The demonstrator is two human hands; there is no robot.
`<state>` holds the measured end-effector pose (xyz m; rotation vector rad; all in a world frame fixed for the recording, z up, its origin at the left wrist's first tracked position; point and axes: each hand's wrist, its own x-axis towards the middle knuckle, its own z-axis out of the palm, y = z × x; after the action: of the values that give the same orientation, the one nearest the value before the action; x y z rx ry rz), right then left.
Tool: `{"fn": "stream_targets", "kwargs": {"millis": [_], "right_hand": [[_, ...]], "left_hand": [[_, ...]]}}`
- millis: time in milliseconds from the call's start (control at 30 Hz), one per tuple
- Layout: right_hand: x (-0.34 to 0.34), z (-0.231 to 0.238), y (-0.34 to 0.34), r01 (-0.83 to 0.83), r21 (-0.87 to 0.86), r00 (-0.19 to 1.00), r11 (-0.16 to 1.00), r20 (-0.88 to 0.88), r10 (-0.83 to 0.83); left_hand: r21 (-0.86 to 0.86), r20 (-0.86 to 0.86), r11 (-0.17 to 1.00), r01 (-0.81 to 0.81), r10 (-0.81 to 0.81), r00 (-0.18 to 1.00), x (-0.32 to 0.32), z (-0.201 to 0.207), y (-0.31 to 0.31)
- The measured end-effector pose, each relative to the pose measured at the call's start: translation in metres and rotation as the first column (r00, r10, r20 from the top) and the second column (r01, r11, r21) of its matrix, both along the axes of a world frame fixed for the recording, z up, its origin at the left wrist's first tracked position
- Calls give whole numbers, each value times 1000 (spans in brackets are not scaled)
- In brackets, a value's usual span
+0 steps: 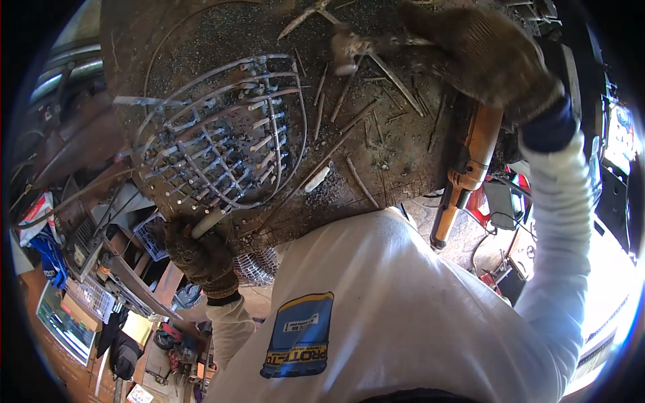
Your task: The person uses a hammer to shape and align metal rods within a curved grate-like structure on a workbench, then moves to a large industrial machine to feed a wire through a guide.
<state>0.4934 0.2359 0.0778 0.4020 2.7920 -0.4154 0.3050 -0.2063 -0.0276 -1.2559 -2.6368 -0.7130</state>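
A cage-like frame of bent and welded metal rods (222,134) lies on the dark, gritty workbench (403,181), with many short rod ends standing out of it. My left hand (201,254), in a dirty brown glove, is closed round a pale stub handle (209,221) at the frame's near edge. At the far right, my gloved right hand (494,57) grips a hammer (349,50); its head is blurred and hangs over the bench, apart from the frame. Much of the hammer's handle is hidden by blur and by the glove.
An orange angle grinder (469,161) sits at the bench's right edge, just below my right hand. Loose rods and electrode stubs (363,181) are strewn over the bench, with a whitish piece (318,179) near the front. Clutter and a wire basket (255,267) stand below.
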Motion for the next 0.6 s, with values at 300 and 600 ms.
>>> {"fn": "stream_targets", "kwargs": {"millis": [300, 600], "right_hand": [[60, -43, -92, 583, -493, 739, 646, -10, -674], [64, -55, -114, 584, -241, 703, 775, -326, -631]], "left_hand": [[-92, -280, 996, -12, -14, 960, -5, -3, -5], [-109, -420, 993, -36, -13, 908, -1, -7, -10]]}}
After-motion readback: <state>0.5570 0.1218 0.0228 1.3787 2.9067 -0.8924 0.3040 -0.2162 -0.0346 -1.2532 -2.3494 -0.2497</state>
